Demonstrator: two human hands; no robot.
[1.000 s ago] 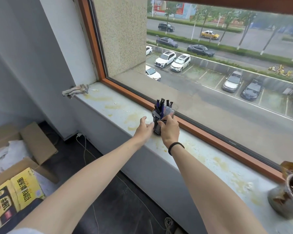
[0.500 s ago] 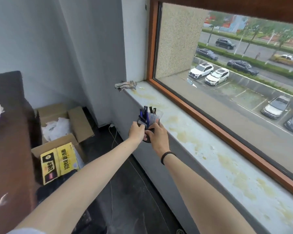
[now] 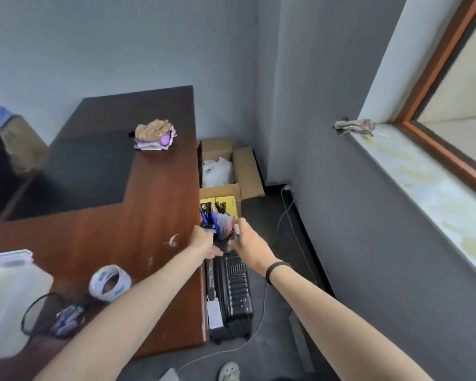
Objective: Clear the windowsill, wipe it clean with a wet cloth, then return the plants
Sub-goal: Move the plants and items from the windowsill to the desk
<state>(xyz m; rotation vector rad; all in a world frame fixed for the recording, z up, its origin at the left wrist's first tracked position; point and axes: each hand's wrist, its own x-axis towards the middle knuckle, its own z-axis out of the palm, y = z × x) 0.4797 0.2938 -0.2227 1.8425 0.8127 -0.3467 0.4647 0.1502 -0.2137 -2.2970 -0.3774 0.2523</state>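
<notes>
At the desk's right edge, centre of the head view, I have the pen holder (image 3: 220,229) clasped between my left hand (image 3: 204,242) and right hand (image 3: 245,239), fingers wrapped round its sides. It hangs upright just off the desk (image 3: 121,215), above a black suitcase (image 3: 231,292). The stained windowsill (image 3: 423,188) runs off at 3 o'clock, with a cloth (image 3: 353,126) at its far end near 2 o'clock. I judge I'm mid-clearing. The next move calls for carrying the holder toward 9 o'clock and setting it level on bare wood.
</notes>
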